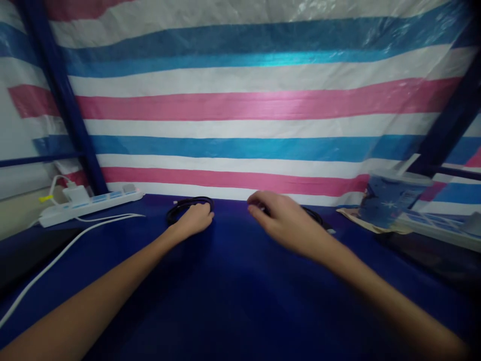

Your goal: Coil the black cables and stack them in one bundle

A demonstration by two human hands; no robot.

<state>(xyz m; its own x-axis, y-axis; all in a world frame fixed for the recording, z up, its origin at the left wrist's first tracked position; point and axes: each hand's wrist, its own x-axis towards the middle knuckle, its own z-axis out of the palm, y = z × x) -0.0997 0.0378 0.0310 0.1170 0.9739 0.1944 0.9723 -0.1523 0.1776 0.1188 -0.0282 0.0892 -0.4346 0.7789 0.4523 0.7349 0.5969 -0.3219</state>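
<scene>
A coiled black cable [184,203] with a small pale connector tip lies at the back of the dark blue tabletop [225,286]. My left hand [196,218] rests over its right side with fingers curled down, closed on the coil. To the right, a second black cable [314,215] shows partly behind my right hand [282,216]; a pale plug end sticks out beyond the wrist. My right hand is slightly blurred, its thumb and bent fingers apart. Dark cable shows through that gap, apparently behind the hand rather than gripped.
At left stand a white power strip [92,204] with a plugged-in adapter, a trailing white cord [67,245] and a dark flat object [33,250]. A cup with a straw [393,198] sits at right, near another power strip [443,228]. A striped sheet [240,108] hangs behind.
</scene>
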